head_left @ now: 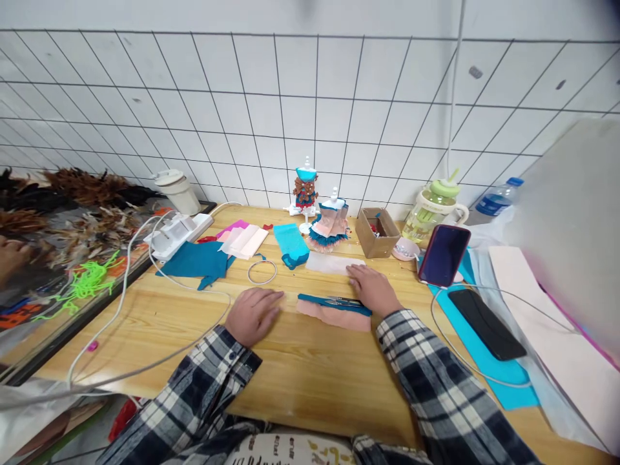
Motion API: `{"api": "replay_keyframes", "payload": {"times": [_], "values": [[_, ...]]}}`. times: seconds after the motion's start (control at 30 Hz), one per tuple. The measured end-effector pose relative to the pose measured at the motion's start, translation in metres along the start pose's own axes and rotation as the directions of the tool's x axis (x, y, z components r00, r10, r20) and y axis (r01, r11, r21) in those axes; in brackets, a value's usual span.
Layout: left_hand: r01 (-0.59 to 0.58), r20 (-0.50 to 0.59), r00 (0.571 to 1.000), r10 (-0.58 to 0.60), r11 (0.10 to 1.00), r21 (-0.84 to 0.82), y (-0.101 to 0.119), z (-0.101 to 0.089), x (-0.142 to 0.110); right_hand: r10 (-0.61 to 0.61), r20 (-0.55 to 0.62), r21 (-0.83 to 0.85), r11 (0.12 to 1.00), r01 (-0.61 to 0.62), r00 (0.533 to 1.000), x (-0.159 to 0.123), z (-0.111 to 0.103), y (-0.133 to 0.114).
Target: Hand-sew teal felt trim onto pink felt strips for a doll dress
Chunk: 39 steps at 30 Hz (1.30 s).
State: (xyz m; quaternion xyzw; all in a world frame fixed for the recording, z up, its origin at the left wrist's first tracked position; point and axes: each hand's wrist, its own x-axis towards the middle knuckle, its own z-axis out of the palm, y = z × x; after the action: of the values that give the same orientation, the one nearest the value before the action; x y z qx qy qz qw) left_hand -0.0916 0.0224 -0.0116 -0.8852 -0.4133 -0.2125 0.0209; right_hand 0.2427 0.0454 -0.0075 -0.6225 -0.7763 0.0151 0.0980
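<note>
Plaid sleeves (436, 368) reach up from the bottom edge over a wooden table (320, 381), a printed shirt front (290, 449) between them. At far left, part of another person's hand (13, 255) shows near brown and black feathers (92, 181), with bright green strands (94, 281) close by. Next come a white power strip (186, 231) and a teal sheet (194, 259), overlapped by pale pink sheets (245, 241). The left hand (254, 316) rests on the wood, its fingers loosely curled and released, just below a thin ring (248, 274). A turquoise piece (290, 242) (paper or cloth, I cannot tell which) lies beside two small dress forms (306, 190). Between the hands, a peach strip (334, 318) lies flat, a teal strip (310, 299) along its upper edge and metal snips (343, 301) on top. Above these is a pale strip (324, 263); the right hand (372, 287) rests its fingertips on that strip's right end, loose and unclenched. Farther right stand a cardboard box (375, 244), a green-lidded jug (429, 213) and a propped phone (443, 255).
</note>
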Motion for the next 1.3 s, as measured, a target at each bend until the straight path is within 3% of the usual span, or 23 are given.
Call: {"api": "replay_keyframes", "payload": {"times": [0.13, 0.23, 0.37, 0.47, 0.6, 0.73, 0.83, 0.9, 0.97, 1.07, 1.17, 1.3], "values": [[-0.165, 0.259, 0.948, 0.184, 0.982, -0.095, 0.037, 0.017, 0.014, 0.023, 0.004, -0.033, 0.999, -0.022, 1.0, 0.006, 0.008, 0.014], [-0.168, 0.356, 0.913, 0.199, 0.979, -0.115, 0.051, 0.029, 0.017, 0.055, -0.029, -0.059, 0.997, -0.057, 0.998, -0.001, 0.007, 0.017], [-0.157, 0.36, 0.915, 0.184, 0.982, -0.103, 0.049, 0.033, 0.012, 0.104, -0.086, -0.065, 0.992, -0.11, 0.991, -0.015, 0.001, 0.019], [-0.158, 0.358, 0.916, 0.182, 0.983, -0.096, 0.046, 0.03, 0.011, 0.14, -0.171, 0.021, 0.99, -0.138, 0.975, -0.027, -0.003, 0.01], [-0.157, 0.335, 0.926, 0.177, 0.984, -0.086, 0.048, 0.028, 0.011, 0.062, -0.245, 0.136, 0.99, -0.029, 0.967, -0.046, -0.006, -0.017], [-0.157, 0.339, 0.922, 0.186, 0.981, -0.112, 0.047, 0.027, 0.012, -0.022, -0.219, 0.113, 0.992, 0.048, 0.975, -0.068, -0.003, -0.032], [-0.027, 0.239, 0.969, 0.063, 0.988, -0.151, 0.046, 0.023, 0.014, -0.039, -0.161, 0.128, 0.99, 0.06, 0.986, -0.08, 0.003, -0.025], [0.07, 0.117, 0.992, -0.048, 0.979, -0.193, 0.045, 0.02, 0.014, 0.006, -0.193, 0.217, 0.976, 0.037, 0.981, -0.084, 0.007, -0.018], [0.103, 0.022, 0.995, -0.1, 0.968, -0.229, 0.044, 0.018, 0.014, 0.095, -0.265, 0.335, 0.942, 0.0, 0.96, -0.084, 0.009, -0.015], [0.113, -0.03, 0.992, -0.124, 0.963, -0.243, 0.044, 0.019, 0.014, 0.186, -0.3, 0.406, 0.912, -0.051, 0.936, -0.074, 0.006, -0.021], [0.152, -0.085, 0.981, -0.172, 0.966, -0.208, 0.035, 0.021, 0.014, 0.201, -0.304, 0.307, 0.946, -0.104, 0.931, -0.056, -0.001, -0.028], [0.266, -0.172, 0.948, -0.268, 0.963, -0.036, -0.004, 0.02, 0.011, 0.168, -0.291, 0.11, 0.984, -0.141, 0.942, -0.038, -0.001, -0.024]]}}
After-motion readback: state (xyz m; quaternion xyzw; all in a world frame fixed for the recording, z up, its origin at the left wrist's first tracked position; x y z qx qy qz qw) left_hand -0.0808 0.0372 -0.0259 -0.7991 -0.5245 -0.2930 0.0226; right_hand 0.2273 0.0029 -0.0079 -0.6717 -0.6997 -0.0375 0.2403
